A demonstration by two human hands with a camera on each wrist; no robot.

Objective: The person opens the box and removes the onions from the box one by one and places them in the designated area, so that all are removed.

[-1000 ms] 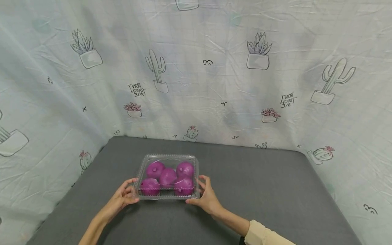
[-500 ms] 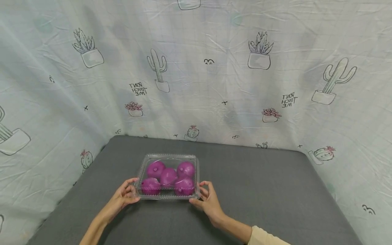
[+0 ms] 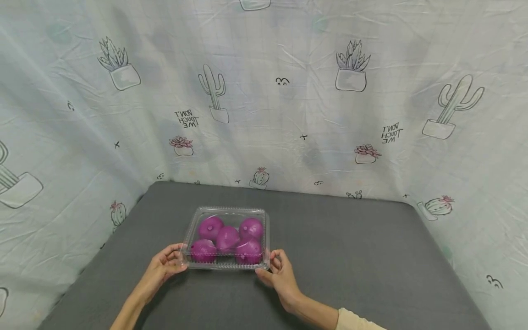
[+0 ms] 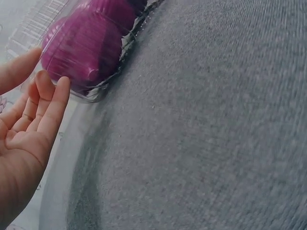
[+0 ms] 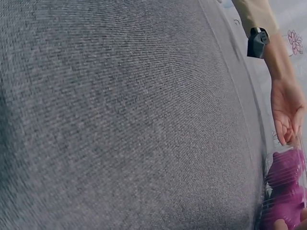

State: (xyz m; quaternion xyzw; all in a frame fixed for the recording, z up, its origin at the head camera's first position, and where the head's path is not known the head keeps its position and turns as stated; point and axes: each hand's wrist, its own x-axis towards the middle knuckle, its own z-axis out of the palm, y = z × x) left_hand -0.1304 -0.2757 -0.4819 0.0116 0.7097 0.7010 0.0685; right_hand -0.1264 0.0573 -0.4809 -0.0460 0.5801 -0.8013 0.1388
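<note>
A clear plastic clamshell box (image 3: 224, 265) with several purple onions (image 3: 228, 238) inside sits on the grey table, left of centre, its lid down. My left hand (image 3: 158, 272) holds the box's front left corner; in the left wrist view, the thumb of that hand (image 4: 21, 153) is at the upper rim and the fingers are lower at the side. At the front right corner, my right hand (image 3: 284, 280) grips the box, thumb at the front edge and fingers along the right side. Only fingertips of it show in the right wrist view, beside the onions (image 5: 285, 167).
The grey cloth-covered table (image 3: 350, 247) extends to the right of the box and behind it. A pale curtain (image 3: 264, 110) printed with potted cacti hangs along the back and both sides. A black device (image 5: 257, 44) is strapped over the left sleeve.
My right hand has slid slightly along the box's right side toward the front corner. The left hand keeps its hold, and the box stays nearly in the same spot.
</note>
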